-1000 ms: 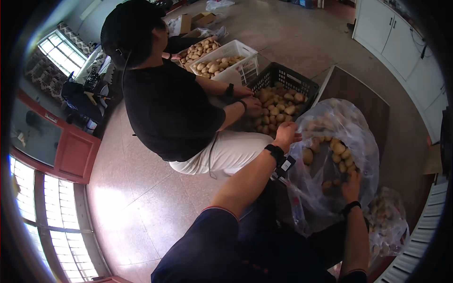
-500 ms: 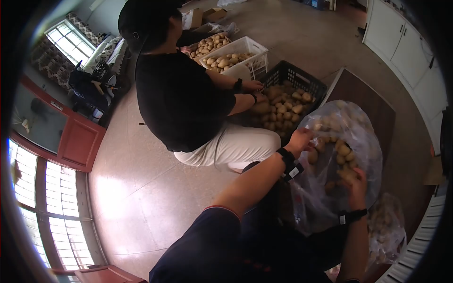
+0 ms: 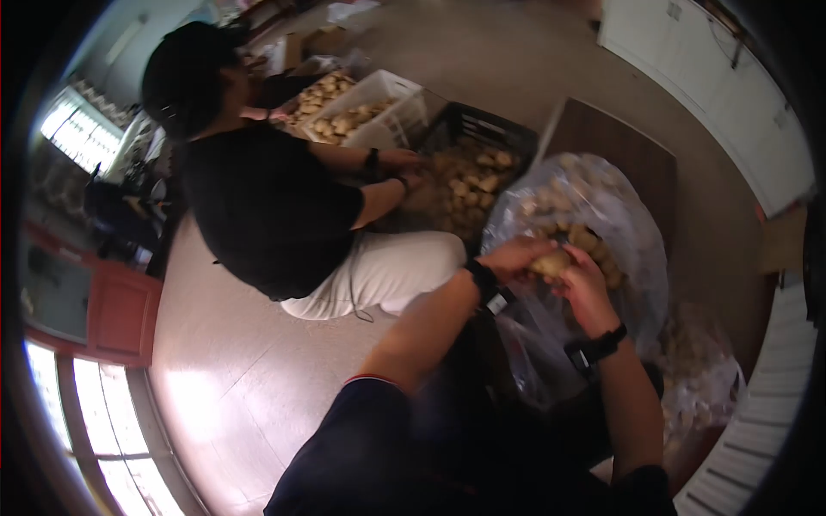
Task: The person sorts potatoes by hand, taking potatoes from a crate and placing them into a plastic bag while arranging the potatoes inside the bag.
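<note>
A potato (image 3: 551,263) is held between my two hands above the mouth of a clear plastic bag (image 3: 637,211). My left hand (image 3: 514,258) closes on its left side, the fingertips partly hidden. From the right, my right hand (image 3: 587,285) grips the same potato with bent fingers. Several more potatoes (image 3: 594,245) show inside the bag below my hands.
A co-worker in a black shirt (image 3: 267,206) squats at the left, hands in a black crate (image 3: 527,138) of potatoes. Behind stands a white crate (image 3: 411,112) with potatoes. Another filled plastic bag (image 3: 701,365) lies at the right, near a brown board (image 3: 611,142).
My right hand has lifted a potato from inside the bag and brought it up to my left hand. My left hand has left the bag's rim for the potato. The view has shifted.
</note>
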### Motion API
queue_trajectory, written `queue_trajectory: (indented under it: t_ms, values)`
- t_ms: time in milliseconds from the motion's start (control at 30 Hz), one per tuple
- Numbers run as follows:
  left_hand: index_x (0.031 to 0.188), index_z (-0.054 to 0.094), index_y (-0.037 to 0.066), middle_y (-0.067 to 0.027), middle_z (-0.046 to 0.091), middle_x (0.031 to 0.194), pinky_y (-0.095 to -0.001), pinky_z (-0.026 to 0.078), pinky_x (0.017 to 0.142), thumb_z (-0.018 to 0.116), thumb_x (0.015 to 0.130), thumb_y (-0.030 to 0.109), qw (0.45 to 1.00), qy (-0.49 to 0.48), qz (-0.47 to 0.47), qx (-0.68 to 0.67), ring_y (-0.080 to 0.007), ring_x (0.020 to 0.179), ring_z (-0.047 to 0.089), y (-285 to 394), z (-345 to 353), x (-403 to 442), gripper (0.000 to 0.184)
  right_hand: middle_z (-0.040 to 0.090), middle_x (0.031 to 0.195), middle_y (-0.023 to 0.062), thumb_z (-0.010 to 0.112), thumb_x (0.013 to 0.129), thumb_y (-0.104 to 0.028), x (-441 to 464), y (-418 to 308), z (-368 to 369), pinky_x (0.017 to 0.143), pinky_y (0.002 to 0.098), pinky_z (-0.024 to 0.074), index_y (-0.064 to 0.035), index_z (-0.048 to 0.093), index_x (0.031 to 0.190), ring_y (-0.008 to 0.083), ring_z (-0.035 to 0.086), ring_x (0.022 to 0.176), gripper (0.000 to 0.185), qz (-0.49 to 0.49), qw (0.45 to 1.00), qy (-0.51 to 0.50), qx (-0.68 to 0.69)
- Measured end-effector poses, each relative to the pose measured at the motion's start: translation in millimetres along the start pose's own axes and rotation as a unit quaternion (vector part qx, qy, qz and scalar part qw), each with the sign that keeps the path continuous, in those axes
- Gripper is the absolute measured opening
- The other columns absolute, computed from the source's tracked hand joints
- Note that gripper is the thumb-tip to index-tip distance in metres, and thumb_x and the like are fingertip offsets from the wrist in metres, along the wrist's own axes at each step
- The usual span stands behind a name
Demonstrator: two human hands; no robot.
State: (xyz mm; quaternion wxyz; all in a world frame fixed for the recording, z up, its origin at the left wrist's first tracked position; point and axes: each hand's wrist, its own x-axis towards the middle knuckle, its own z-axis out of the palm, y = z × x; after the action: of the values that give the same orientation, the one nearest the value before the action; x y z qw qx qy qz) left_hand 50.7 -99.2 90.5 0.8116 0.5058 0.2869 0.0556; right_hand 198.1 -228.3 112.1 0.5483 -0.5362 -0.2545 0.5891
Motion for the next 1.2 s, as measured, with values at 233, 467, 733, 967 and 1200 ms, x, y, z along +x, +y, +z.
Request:
queue_trajectory:
  t_ms: [233, 467, 733, 967, 1200]
  values:
    - [0.107, 0.059, 0.013, -0.0020, 0.062, 0.082, -0.0204, 0.028, 0.043, 0.059, 0.092, 0.051, 0.992, 0.033, 0.011, -0.120, -0.0073, 0.052, 0.041, 8, -15, 1, 0.041, 0.059, 0.115, 0.0065, 0.058, 0.090, -0.015, 6, 11, -19, 0.068, 0.0287, 0.0484, -0.0056, 0.048, 0.131, 0.0166, 0.064, 0.089, 0.043, -0.040, 0.995, 0.093, 0.001]
    - [0.111, 0.055, 0.011, -0.0075, 0.061, 0.080, -0.0212, 0.028, 0.041, 0.050, 0.095, 0.055, 0.959, 0.190, 0.048, -0.203, -0.0092, 0.051, 0.040, 7, -49, 11, 0.047, 0.059, 0.117, 0.0114, 0.063, 0.083, -0.015, 13, 86, -87, 0.076, 0.0355, 0.0503, -0.0023, 0.058, 0.116, 0.0213, 0.063, 0.090, 0.035, -0.017, 0.959, 0.199, -0.203]
    - [0.107, 0.059, 0.007, -0.0085, 0.062, 0.081, -0.0268, 0.037, 0.044, 0.048, 0.096, 0.052, 0.911, 0.300, 0.060, -0.277, -0.0147, 0.053, 0.046, -12, -99, 21, 0.047, 0.055, 0.117, 0.0152, 0.068, 0.078, -0.017, -15, 121, -82, 0.089, 0.0445, 0.0478, -0.0055, 0.058, 0.115, 0.0364, 0.055, 0.108, 0.040, -0.065, 0.779, 0.149, -0.606]
    - [0.111, 0.057, 0.010, -0.0093, 0.063, 0.083, -0.0302, 0.045, 0.047, 0.046, 0.097, 0.051, 0.890, 0.356, 0.051, -0.282, -0.0173, 0.055, 0.051, -36, -136, 32, 0.044, 0.053, 0.113, 0.0185, 0.075, 0.070, -0.014, -15, 130, -81, 0.087, 0.0435, 0.0477, -0.0042, 0.059, 0.108, 0.0387, 0.055, 0.106, 0.043, -0.070, 0.790, 0.145, -0.592]
    - [0.105, 0.057, 0.007, -0.0074, 0.058, 0.078, -0.0354, 0.051, 0.054, 0.043, 0.099, 0.045, 0.869, 0.385, 0.060, -0.304, -0.0181, 0.059, 0.053, -35, -133, 29, 0.041, 0.060, 0.103, 0.0182, 0.075, 0.074, -0.012, -10, 131, -98, 0.078, 0.0382, 0.0518, -0.0024, 0.059, 0.104, 0.0332, 0.063, 0.090, 0.035, -0.091, 0.859, 0.166, -0.476]
